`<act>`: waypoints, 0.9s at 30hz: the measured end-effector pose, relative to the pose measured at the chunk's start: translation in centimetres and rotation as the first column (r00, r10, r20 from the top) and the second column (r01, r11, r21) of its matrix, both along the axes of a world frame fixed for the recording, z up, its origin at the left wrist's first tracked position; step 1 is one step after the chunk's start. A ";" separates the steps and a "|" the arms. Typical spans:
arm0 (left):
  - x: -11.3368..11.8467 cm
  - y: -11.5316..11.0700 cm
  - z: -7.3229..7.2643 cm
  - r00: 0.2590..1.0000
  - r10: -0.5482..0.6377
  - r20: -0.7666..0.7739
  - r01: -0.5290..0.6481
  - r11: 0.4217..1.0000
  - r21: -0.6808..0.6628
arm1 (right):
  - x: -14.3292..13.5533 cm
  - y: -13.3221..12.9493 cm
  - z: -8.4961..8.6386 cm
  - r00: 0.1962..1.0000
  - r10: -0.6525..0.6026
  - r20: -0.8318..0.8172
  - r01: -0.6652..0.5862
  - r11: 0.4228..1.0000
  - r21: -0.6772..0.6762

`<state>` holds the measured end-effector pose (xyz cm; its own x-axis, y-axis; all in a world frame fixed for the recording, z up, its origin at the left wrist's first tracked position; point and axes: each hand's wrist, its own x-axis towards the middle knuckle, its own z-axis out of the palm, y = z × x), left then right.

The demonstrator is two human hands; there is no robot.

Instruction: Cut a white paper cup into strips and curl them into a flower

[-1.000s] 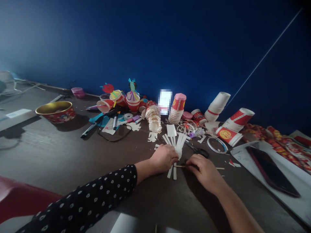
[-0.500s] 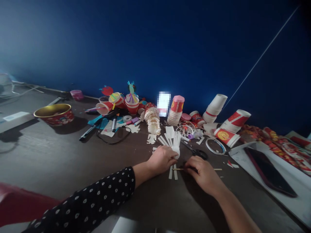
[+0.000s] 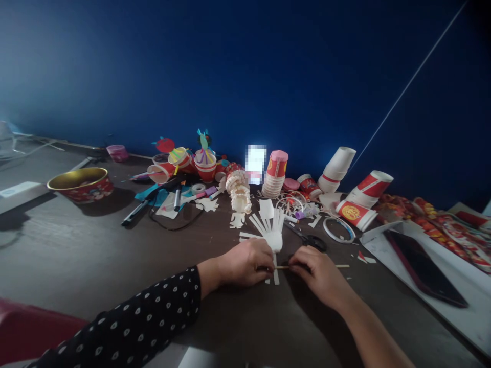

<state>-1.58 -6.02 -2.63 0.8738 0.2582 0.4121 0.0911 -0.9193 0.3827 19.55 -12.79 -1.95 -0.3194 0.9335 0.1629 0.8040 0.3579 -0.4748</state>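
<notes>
Red printed bowl with a gold lining (image 3: 97,193): upright toward the left side of the dark brown tabletop (image 3: 184,245), well apart from both hands.
Left hand (image 3: 249,263): it has just come off the white cup-shaped paper piece with cut strips fanned out (image 3: 274,240) and shifted toward the tabletop's near edge. Its fingers now bend in at one tip of a thin, pale, seemingly wooden stick (image 3: 283,267); I cannot tell whether they grip it.
Paper piece: near the middle of the tabletop, no longer held, with more of its body in sight. Strips point toward the far edge and the left side, and one runs toward the near edge.
Stick: roughly level with the near edge, its left end over that strip. With both hands here, the work seems to have passed from the paper to the stick.
Right hand (image 3: 316,271): thumb and forefinger pinch the stick, little changed; its right end sticks out beyond.
Black-handled metal scissors (image 3: 315,243): just beyond the right hand, toward the far edge, untouched.
Dark flat phone with a reddish edge (image 3: 425,268): in the shallow white tray (image 3: 456,273) by the right side.
</notes>
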 end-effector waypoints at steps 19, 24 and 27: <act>0.3 -1.4 -0.3 0.975 0.161 -0.150 -0.123 0.963 0.239 | 0.5 -0.3 0.6 0.999 0.041 0.023 -0.040 0.999 -0.024; 0.3 -1.4 -0.3 0.972 0.170 -0.162 -0.133 0.967 0.215 | 0.4 -0.4 0.7 0.997 0.073 0.022 -0.072 0.996 -0.045; 0.3 -1.3 -0.5 0.974 0.168 -0.152 -0.135 0.969 0.205 | 0.3 -0.5 0.8 0.996 0.083 0.017 -0.082 0.996 -0.041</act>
